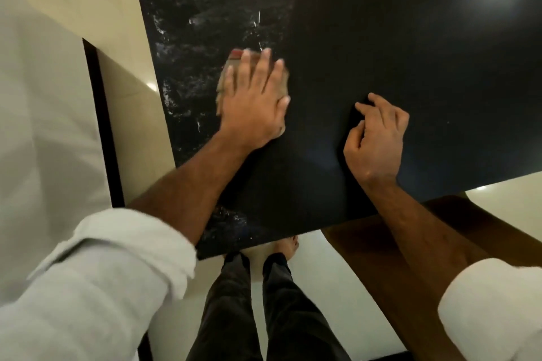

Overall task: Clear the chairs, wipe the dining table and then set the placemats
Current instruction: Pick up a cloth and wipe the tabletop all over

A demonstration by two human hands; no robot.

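Observation:
A glossy black dining table [396, 53] fills the upper right of the head view. My left hand [253, 97] lies flat on a beige cloth [224, 82] with a reddish edge, pressing it onto the table near the left edge. Only the cloth's left side and top show past my fingers. White smears and streaks cover the tabletop around and above the cloth. My right hand [377, 138] rests on the table to the right, fingers loosely curled, holding nothing.
A dark wooden chair or table part [410, 258] shows under the near right corner. My legs and bare feet [286, 246] stand at the table's near edge on a pale tiled floor [132, 82]. A white wall with a dark strip [102, 126] is on the left.

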